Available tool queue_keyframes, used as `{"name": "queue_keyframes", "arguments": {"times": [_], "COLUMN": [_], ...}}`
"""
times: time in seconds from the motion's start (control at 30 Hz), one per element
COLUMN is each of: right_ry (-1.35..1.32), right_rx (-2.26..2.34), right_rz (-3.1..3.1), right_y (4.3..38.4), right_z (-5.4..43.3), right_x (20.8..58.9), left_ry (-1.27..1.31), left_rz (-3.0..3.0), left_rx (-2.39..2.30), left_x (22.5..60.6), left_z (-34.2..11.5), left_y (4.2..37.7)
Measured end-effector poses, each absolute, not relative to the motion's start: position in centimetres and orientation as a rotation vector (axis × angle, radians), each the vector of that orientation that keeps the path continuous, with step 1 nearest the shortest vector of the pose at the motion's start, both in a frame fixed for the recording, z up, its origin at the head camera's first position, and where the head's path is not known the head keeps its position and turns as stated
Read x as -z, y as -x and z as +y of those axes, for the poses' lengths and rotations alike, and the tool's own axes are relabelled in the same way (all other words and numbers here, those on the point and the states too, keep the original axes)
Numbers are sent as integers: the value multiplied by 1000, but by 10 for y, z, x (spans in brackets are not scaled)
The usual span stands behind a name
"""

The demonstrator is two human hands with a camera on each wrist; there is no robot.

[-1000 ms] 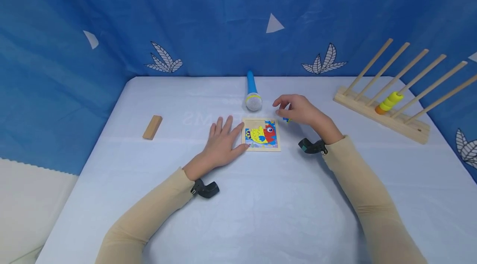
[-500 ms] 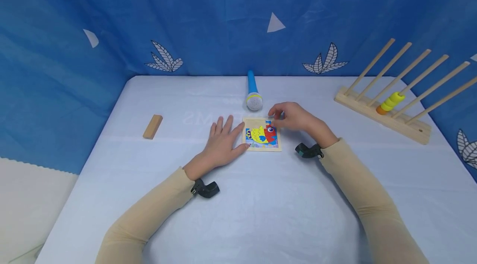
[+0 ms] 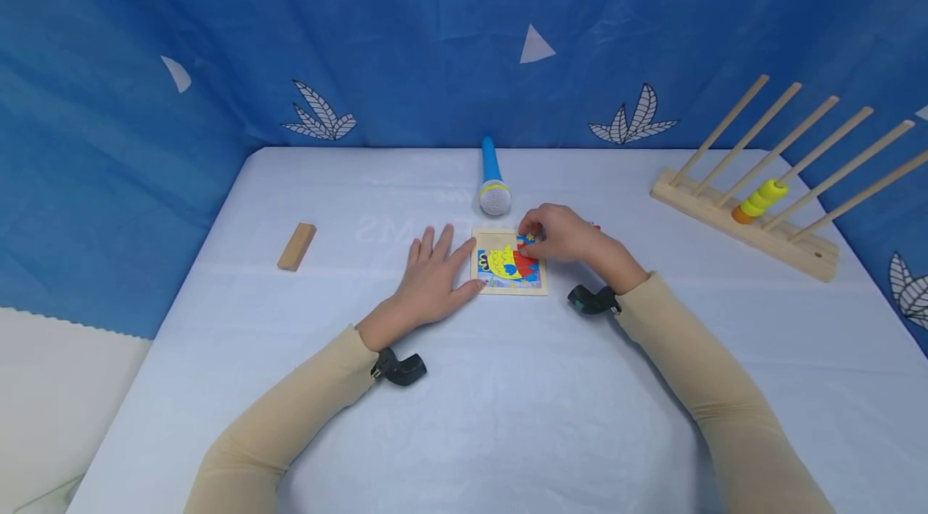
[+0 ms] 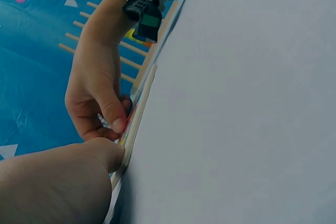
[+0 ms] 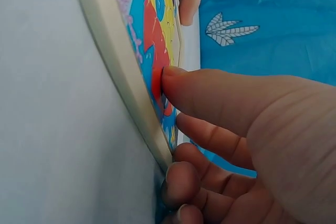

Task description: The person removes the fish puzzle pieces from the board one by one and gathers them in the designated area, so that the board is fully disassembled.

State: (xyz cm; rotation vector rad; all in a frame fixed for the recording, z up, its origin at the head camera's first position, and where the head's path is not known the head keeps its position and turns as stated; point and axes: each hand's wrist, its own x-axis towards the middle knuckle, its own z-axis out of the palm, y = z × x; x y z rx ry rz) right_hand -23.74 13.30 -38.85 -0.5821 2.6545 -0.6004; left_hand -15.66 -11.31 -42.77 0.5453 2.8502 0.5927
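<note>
A small square wooden puzzle (image 3: 502, 261) in a pale frame lies mid-table, showing a yellow and red fish on blue. Its upper left part is bare wood. My left hand (image 3: 429, 280) lies flat with fingers spread, index and thumb tips at the puzzle's left edge. Over the upper right part, my right hand (image 3: 561, 234) has curled fingers, thumb and index pinching at a puzzle piece. In the right wrist view the thumb (image 5: 210, 95) presses against the red puzzle piece (image 5: 156, 85); the fish's eye is mostly covered.
A toy microphone (image 3: 493, 180) lies behind the puzzle. At left is a wooden block (image 3: 296, 247). A wooden peg rack (image 3: 747, 220) with yellow and orange beads stands at right. A small red bit (image 3: 595, 225) shows behind the right wrist. Blue cloth (image 3: 435, 39) hangs behind the table.
My right hand has moved left and slightly down, from beside the puzzle to over its upper right part, now covering the fish's eye. The left hand has stayed still.
</note>
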Motion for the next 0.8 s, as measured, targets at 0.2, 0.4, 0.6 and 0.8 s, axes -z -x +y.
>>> {"name": "queue_keyframes", "arguments": {"times": [0.2, 0.4, 0.6, 0.8], "right_ry": [565, 572, 576, 605], "right_rx": [586, 585, 587, 584], "right_rz": [2653, 2652, 2659, 2663], "right_y": [236, 235, 234, 234], "right_z": [131, 131, 131, 131], "right_x": [386, 386, 387, 387], "left_ry": [-549, -544, -546, -543], "left_rz": [2855, 2845, 2846, 2844], "left_rx": [-594, -597, -595, -592], "left_x": [428, 428, 428, 428], "left_z": [-113, -113, -113, -113], "left_y": [156, 156, 156, 157]}}
